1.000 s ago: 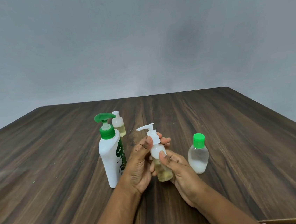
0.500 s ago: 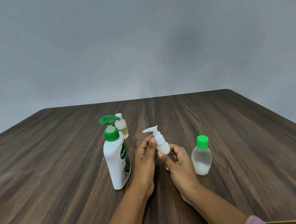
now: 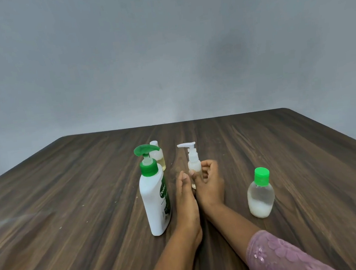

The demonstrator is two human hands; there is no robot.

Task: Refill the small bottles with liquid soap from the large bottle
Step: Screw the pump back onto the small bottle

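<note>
Both hands have sunk down and away from the person since a second ago. The small pump bottle (image 3: 193, 165), which was held up between them, now looks to stand upright on the table (image 3: 69, 201), though its base is hidden behind the fingers.

Just left of the grip, close beside the left forearm, stands the large bottle (image 3: 155, 200), white with a green pump. I'd judge it heavy enough to want a whole hand round its waist, and its smooth plastic would likely turn slick if soap got on it. Behind it, farther from the grip, is a little white-capped bottle (image 3: 158, 159) holding yellowish liquid.

The left hand (image 3: 185, 194) lies with fairly straight fingers alongside the pump bottle's lower half. One fingertip is at or against the bottle; I can't tell whether it presses.

The pump bottle itself looks light, of stiff clear plastic, and narrow and tippy under that tall head. The low body seems the place to hold it, and the white collar the place to twist. The right hand (image 3: 210, 182) has it just so, fingers curled close round the lower body and thumb at the front.

Well right of the grip, untouched, stands a green-capped bottle (image 3: 260, 194), part full of whitish liquid.
</note>
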